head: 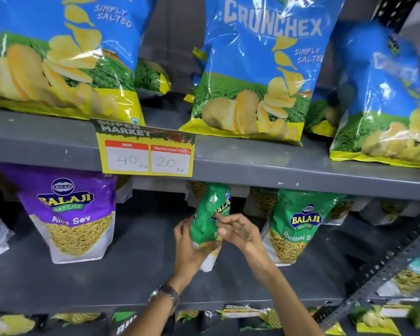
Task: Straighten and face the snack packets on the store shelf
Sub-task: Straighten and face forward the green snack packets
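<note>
Gripping a green Balaji packet between them, both hands sit at the middle shelf. The left hand is closed round the packet's lower left side and base; a metal wristwatch is on that wrist. The right hand has its fingers curled against the packet's right face, pinching it at about mid-height. The packet stands with its long axis near vertical, top leaning slightly right, and is turned edge-on so its front faces right rather than outward. "BALAJI" is partly legible on it; yellow sev shows through the clear lower panel.

Just to the right stands a second green packet, upright and facing out, marked "BALAJI WAFERS" and "Ratlami S…", also holding yellow sev. Well to the left, a purple packet reads "BALAJI WAFERS Aloo Sev", upright and front-facing.

On the shelf above, large blue chip bags read "CRUNCHEX SIMPLY SALTED". A yellow price tag on the shelf edge reads "SUPER MARKET", "MRP 40", "Discounted Price 20". More packets lie on the bottom shelf; their print is unreadable.
</note>
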